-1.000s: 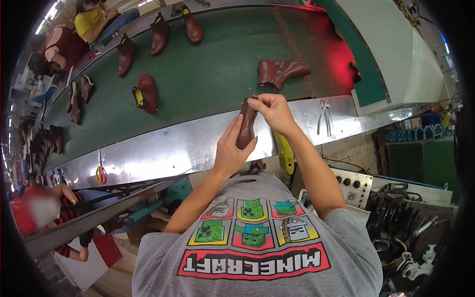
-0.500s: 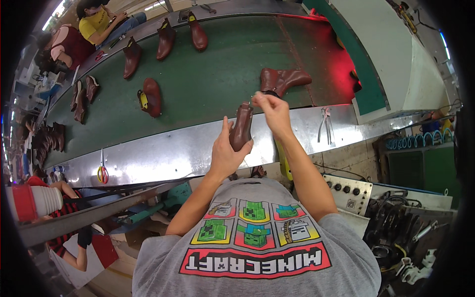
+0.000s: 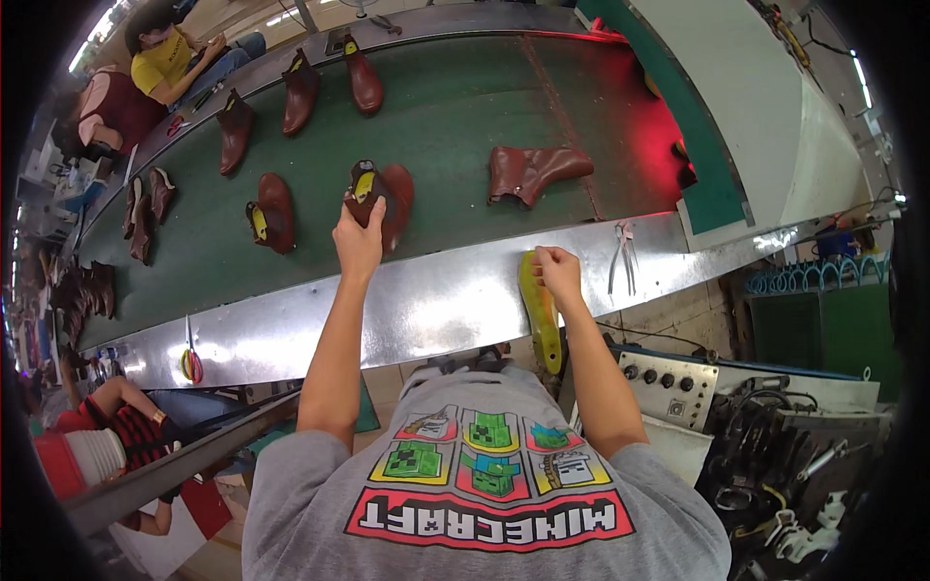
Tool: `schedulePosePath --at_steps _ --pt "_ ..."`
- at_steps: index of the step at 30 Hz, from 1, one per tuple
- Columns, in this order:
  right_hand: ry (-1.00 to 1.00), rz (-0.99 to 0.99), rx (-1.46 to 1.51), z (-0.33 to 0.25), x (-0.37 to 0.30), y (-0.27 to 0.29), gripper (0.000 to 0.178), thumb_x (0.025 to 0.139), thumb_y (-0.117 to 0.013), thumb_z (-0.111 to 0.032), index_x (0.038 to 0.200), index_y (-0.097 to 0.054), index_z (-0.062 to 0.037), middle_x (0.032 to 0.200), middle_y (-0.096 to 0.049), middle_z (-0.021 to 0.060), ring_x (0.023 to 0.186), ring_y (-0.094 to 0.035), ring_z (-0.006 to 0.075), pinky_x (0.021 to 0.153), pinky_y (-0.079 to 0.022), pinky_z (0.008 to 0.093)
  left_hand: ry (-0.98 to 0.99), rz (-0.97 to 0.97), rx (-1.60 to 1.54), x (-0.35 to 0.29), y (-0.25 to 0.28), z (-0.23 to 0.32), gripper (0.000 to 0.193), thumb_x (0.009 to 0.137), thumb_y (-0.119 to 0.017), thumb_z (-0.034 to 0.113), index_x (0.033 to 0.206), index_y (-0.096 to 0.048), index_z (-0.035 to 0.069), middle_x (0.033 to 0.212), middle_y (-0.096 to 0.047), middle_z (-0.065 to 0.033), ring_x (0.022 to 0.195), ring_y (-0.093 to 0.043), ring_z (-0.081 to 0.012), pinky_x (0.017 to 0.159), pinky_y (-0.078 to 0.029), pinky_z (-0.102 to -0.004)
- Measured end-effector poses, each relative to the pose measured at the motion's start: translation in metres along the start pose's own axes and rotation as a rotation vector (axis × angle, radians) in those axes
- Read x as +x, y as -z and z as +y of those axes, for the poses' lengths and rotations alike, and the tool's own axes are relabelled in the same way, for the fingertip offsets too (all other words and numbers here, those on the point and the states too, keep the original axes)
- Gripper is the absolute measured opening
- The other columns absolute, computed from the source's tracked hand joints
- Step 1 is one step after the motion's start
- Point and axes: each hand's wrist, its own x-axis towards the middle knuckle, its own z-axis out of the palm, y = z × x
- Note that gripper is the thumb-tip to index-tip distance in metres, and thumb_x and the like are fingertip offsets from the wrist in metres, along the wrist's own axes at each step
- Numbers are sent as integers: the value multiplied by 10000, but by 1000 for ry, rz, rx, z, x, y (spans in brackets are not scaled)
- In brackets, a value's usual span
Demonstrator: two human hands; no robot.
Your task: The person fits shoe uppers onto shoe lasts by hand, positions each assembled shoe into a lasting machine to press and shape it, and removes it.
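A dark reddish-brown ankle boot (image 3: pixel 397 208) with a yellow last showing in its opening is gripped by the top in my left hand (image 3: pixel 362 234), low over the green belt or resting on it. My right hand (image 3: pixel 559 274) has its fingers bent and pressed together at the upper part of a yellow-green shoe last (image 3: pixel 539 324). That last overlaps the metal edge, with its lower end over the floor. Whether the fingers touch it or pinch something small, I cannot make out. To the right on the belt lies another brown boot (image 3: pixel 535 172) on its side.
More brown boots (image 3: pixel 275 213) stand on the green belt (image 3: pixel 446 107). Pliers (image 3: pixel 623 257) and scissors (image 3: pixel 191 358) lie on the metal ledge (image 3: pixel 417 295). A white machine housing (image 3: pixel 746 107) bounds the right; a control box (image 3: pixel 668 382) stands below. Two people (image 3: pixel 165 63) sit across.
My left hand has moved forward and left, bringing the boot from over the metal ledge to the belt. The right hand has come back from beside the lying boot to the yellow-green last.
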Motion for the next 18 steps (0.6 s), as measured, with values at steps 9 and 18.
schedulePosePath --at_steps 9,18 --pt "-155 127 -146 8 152 -96 379 971 -760 -166 1285 -636 7 1216 -738 214 943 -770 325 784 -672 449 225 -508 479 -63 -9 -118 696 1007 -716 444 1460 -568 -63 1115 -746 -328 1090 -726 -484 928 -581 -545" --pt "421 143 -852 -90 145 -72 393 961 -717 -241 1289 -726 -24 1191 -748 256 1041 -739 460 900 -598 518 -22 -706 211 -156 27 -25 788 973 -782 436 1538 -523 -48 1552 -545 -316 1472 -495 -479 1224 -423 -496"
